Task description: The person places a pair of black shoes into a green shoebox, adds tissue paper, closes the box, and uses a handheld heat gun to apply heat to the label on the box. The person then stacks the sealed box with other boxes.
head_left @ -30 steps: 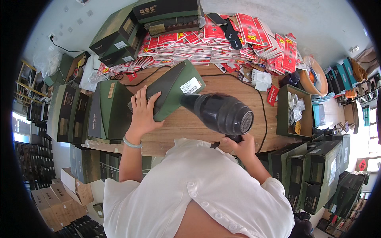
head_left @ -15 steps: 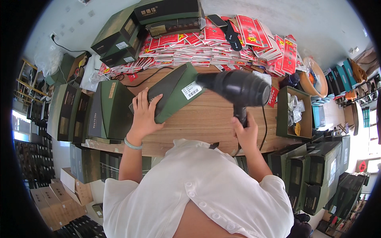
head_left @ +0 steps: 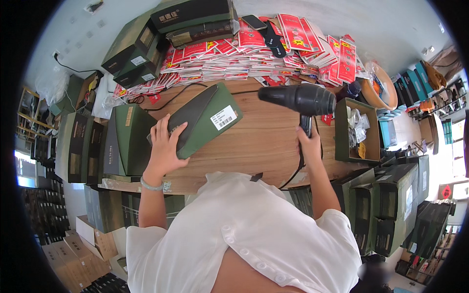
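A black hair dryer [head_left: 300,100] is held upright by its handle in my right hand [head_left: 310,142], its nozzle pointing left above the table. My left hand [head_left: 166,146] grips the left end of a green and dark grey cardboard box [head_left: 198,124], with fingers over the top and thumb along the near side. The box lies tilted on the wooden table, and a white barcode label [head_left: 224,117] sits on its right end. A gap separates the nozzle from that label. The dryer's cord hangs down beside my right wrist.
Stacks of red printed packets [head_left: 220,66] line the table's back, with a phone [head_left: 254,22] on top. Green boxes [head_left: 128,139] stand at the left. An open box [head_left: 358,154] holding small plastic bags is at the right. More boxes [head_left: 388,205] are piled below the right edge.
The hair dryer has drawn away to the right from the box's label, and its nozzle now sits farther off. My left hand still grips the box. The whole view has shifted slightly.
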